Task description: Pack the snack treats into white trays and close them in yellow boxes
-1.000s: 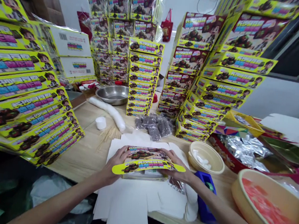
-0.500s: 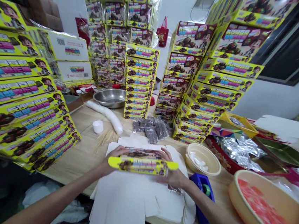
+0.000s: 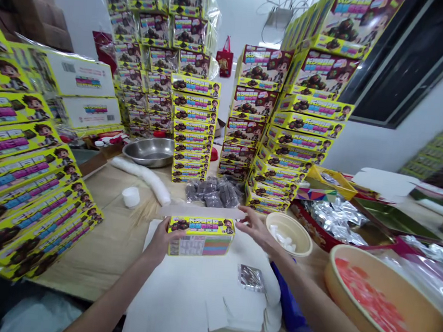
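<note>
A yellow printed carton box [image 3: 201, 235] stands on a pile of white card sheets [image 3: 177, 297] in front of me. Its pale flap [image 3: 207, 212] sticks out behind the yellow printed side. My left hand [image 3: 164, 240] grips the box's left end, thumb lying across the front. At the far right corner, my right hand [image 3: 255, 225] has its fingers closed on the edge of the flap. A small clear sachet with dark contents [image 3: 250, 277] lies on the card, right of the box and below my right hand.
Stacked boxes rise at left [image 3: 20, 178], centre [image 3: 194, 132] and right [image 3: 298, 137]. Dark packets [image 3: 214, 199] lie behind the card. On the right are a cream bowl [image 3: 308, 237], a blue tape dispenser [image 3: 290, 303] and a basin of red packets [image 3: 331, 270].
The box has turned, so a different side faces me and its pale flap shows behind. My right hand has moved to its far right corner, uncovering the sachet. The view has shifted right.
</note>
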The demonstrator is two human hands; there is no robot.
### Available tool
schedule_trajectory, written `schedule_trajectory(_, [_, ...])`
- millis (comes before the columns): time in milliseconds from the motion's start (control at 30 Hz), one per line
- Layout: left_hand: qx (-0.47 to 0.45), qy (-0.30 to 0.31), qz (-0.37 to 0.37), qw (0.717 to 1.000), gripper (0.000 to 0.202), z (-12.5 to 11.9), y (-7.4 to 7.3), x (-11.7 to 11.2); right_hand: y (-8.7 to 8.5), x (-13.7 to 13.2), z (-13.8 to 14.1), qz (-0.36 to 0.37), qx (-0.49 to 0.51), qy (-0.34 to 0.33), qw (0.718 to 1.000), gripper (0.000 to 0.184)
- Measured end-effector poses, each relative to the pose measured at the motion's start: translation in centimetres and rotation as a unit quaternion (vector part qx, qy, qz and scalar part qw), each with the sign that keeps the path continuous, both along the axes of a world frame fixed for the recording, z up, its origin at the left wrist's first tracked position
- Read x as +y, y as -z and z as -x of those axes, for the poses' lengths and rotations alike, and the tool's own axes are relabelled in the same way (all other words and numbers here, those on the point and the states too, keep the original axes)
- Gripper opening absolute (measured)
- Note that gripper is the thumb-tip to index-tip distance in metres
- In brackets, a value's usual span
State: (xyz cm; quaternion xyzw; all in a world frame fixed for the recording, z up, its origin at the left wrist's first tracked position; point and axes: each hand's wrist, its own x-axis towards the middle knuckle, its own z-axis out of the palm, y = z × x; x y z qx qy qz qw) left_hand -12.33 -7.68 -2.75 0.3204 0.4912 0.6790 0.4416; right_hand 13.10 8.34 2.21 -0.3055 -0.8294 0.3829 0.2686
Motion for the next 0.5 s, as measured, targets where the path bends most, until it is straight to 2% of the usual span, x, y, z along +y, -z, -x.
schedule_trajectory(33, [0.001, 0.000, 0.001, 1.000, 0.041, 0.0, -0.1, 0.0, -1.2, 0.5, 0.0, -0.051, -0.028, 0.005, 0.998, 0.051])
schedule_trajectory(100, [0.007, 0.001, 0.001, 1.000, 0.041, 0.0, -0.2, -0.1, -3.4, 1.3, 0.4, -0.133, -0.107, -0.031, 0.985, 0.030])
schedule_trajectory(133, [0.010, 0.001, 0.002, 1.000, 0.041, 0.0, -0.2, -0.1, -4.3, 1.6, 0.9, -0.145, -0.148, -0.061, 0.976, 0.021])
schedule_trajectory(200, [0.013, -0.001, -0.001, 1.000, 0.043, 0.0, -0.2, -0.1, -5.3, 1.7, 1.9, -0.096, -0.200, -0.115, 0.968, 0.019])
schedule_trajectory(267, [0.013, -0.005, -0.009, 1.000, 0.045, 0.1, -0.1, -0.1, -5.6, 1.2, 2.7, -0.024, -0.210, -0.135, 0.968, 0.017])
schedule_trajectory(333, [0.017, -0.007, -0.017, 1.000, 0.044, 0.1, 0.0, 0.0, -5.3, 0.5, 2.9, -0.004, -0.211, -0.129, 0.969, 0.015])
schedule_trajectory(433, [0.024, -0.006, -0.016, 1.000, 0.042, 0.0, 0.1, 0.2, -4.9, -0.7, 2.5, -0.053, -0.233, -0.110, 0.965, 0.009])
schedule_trajectory(500, [0.024, -0.012, -0.016, 1.000, 0.044, -0.2, 0.3, 0.2, -4.9, -1.2, 2.5, -0.123, -0.248, -0.113, 0.954, 0.016])
